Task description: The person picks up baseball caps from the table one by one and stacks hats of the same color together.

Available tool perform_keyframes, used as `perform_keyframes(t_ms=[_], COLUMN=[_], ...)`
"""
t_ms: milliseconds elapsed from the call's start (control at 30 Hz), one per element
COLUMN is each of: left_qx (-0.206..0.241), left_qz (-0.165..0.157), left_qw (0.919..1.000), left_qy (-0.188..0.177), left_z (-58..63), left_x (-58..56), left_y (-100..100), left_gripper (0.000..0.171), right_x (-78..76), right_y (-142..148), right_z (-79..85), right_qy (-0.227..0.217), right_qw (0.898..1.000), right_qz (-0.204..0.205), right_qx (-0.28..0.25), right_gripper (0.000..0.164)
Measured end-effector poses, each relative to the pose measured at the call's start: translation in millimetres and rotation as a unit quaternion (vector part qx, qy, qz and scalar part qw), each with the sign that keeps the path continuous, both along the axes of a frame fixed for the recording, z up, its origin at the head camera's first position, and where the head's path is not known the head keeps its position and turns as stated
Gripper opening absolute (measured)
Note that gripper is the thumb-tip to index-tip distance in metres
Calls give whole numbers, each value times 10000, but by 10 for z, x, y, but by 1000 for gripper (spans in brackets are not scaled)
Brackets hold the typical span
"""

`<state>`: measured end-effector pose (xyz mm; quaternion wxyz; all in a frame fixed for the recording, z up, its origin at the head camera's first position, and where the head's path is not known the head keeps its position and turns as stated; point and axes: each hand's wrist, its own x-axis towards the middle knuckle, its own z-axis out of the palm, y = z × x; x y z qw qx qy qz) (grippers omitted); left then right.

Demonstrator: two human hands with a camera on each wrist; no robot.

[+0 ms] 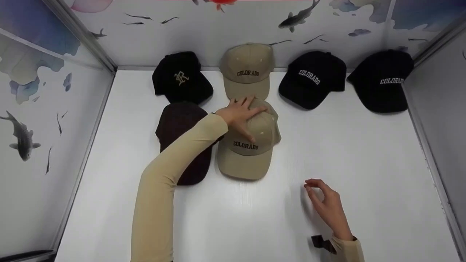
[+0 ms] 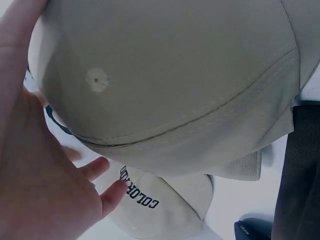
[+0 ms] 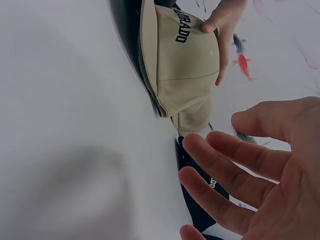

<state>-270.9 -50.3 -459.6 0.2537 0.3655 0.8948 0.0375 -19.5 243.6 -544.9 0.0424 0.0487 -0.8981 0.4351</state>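
A beige baseball cap (image 1: 244, 165) lettered COLORADO lies brim forward in the front row. My left hand (image 1: 242, 114) rests over the top of its crown with fingers spread, the thumb lying down the front above the lettering. In the left wrist view the crown (image 2: 170, 75) fills most of the picture beside the palm. Another beige cap (image 1: 248, 62), also lettered COLORADO, stands right behind it. My right hand (image 1: 327, 203) hovers over the white table to the front right, fingers loosely bent and holding nothing. A dark maroon cap (image 1: 182, 116) sits left of the front beige one, partly hidden by my left sleeve.
Along the back wall stand a black cap (image 1: 178, 78) with a gold letter and two black COLORADO caps, one right of centre (image 1: 315, 80) and one in the right corner (image 1: 386, 82). Printed panels enclose the white table (image 1: 233, 218) at the back and sides.
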Motion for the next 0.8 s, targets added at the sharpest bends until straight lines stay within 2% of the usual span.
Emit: perform_keyframes(t_ms=[233,400,533,600,800], left_qx=[-63,-81,65,142,191], left_qz=[-63,38,23,-88,-448], left_qw=[9994,9994,9991,9984,9941], left_qy=[337,331,412,542,974], left_z=[29,42,64,67,2], left_x=[-27,47,194,283,633], left_y=[-1,-28,-81,-120,-267], left_gripper=[112,108,100,96,94], right_x=[6,4,5,4,-11], right_y=[-24,-30,-26,-24,-16], right_z=[-22,-40,-57,-63,-85], right_qy=[-198,-305,-370,-385,-363], right_qw=[9998,9995,9993,9992,9993], right_qz=[-22,-6,-9,-15,26], right_qx=[-77,-69,-63,-45,-68], right_gripper=[18,19,19,18,19])
